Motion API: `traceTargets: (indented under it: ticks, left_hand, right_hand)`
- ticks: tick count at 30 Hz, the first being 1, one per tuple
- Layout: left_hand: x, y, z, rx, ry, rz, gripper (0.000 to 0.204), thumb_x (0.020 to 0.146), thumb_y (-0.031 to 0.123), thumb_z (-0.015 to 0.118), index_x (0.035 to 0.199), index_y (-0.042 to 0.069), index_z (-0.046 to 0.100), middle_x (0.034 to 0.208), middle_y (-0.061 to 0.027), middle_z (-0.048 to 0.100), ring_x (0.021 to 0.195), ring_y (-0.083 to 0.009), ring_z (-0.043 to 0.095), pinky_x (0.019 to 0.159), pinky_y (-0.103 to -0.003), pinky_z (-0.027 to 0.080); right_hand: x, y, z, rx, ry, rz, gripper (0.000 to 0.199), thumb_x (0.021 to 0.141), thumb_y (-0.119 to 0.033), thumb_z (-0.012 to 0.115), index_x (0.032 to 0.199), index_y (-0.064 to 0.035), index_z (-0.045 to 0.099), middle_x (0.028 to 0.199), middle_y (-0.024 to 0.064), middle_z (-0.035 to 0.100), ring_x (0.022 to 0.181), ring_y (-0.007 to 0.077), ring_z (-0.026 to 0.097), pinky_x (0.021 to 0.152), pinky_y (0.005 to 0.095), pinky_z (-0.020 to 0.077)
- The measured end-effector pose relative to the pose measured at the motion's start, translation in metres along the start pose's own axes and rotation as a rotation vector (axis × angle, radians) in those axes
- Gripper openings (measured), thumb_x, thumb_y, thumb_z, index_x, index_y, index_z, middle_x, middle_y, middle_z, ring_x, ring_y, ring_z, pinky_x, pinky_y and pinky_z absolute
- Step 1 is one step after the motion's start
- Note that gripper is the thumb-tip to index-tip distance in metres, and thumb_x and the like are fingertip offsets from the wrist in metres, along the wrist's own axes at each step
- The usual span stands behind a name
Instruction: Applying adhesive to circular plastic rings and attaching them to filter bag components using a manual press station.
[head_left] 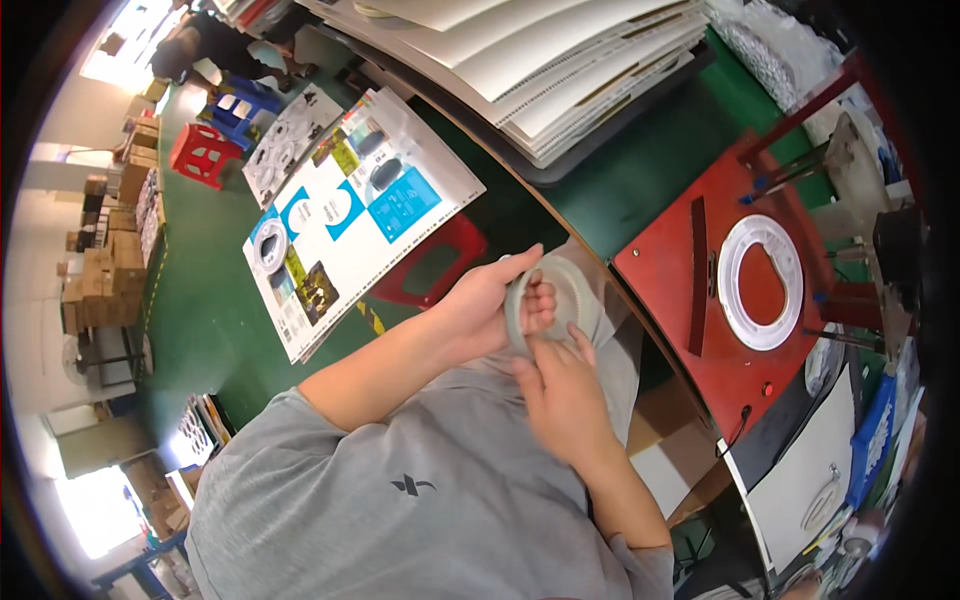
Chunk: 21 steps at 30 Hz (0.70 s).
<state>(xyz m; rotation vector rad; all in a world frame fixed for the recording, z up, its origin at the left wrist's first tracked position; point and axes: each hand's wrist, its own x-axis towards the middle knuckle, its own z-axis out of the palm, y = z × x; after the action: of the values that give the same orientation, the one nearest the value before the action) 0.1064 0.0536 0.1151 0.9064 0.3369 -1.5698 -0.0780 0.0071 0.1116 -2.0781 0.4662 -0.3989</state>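
Note:
A pale translucent plastic ring (514, 316) is held up in front of my shirt. My left hand (497, 303) is closed on it, with the thumb along the top and the curled fingers showing through the opening. From below, my right hand (568, 395) reaches up to the ring's lower edge, its fingers bent against the rim. That hand is slightly blurred, and its exact contact with the ring is partly hidden. To the right, a similar white ring (735, 300) lies flat on a red machine plate (665, 255).
Posts and metal fittings (850, 160) stand over the plate's far right side. Large stacked sheets (560, 90) lie at the top. Printed sheets (400, 150) carry another round white part (270, 246). Stools (203, 155) and a bending person (215, 45) are at the far left.

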Motion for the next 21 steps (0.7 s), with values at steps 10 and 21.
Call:
traceTargets:
  ticks: [10,21]
  left_hand:
    - [0.013,0.019,0.018,0.784,-0.144,0.007,0.045,0.109,0.043,0.059,0.096,0.001,0.070,0.092,-0.0102,0.077,0.075,-0.0165,0.074,0.061,-0.029,0.056]
    - [0.021,-0.002,0.022,1.251,-0.743,0.844,0.039,0.104,0.015,0.067,0.139,0.000,0.065,0.134,-0.0120,0.071,0.117,-0.0286,0.070,0.102,-0.041,0.053]
  right_hand:
    - [-0.012,-0.016,-0.065,0.305,0.137,0.357,0.028,0.109,-0.022,0.061,0.093,-0.0011,0.072,0.062,0.0074,0.056,0.054,0.0148,0.053,0.055,0.0306,0.0438]
    - [-0.034,-0.027,-0.114,0.320,0.079,0.477,0.021,0.104,-0.018,0.067,0.101,0.0007,0.075,0.068,0.0043,0.063,0.058,0.0088,0.055,0.057,0.0269,0.0427]
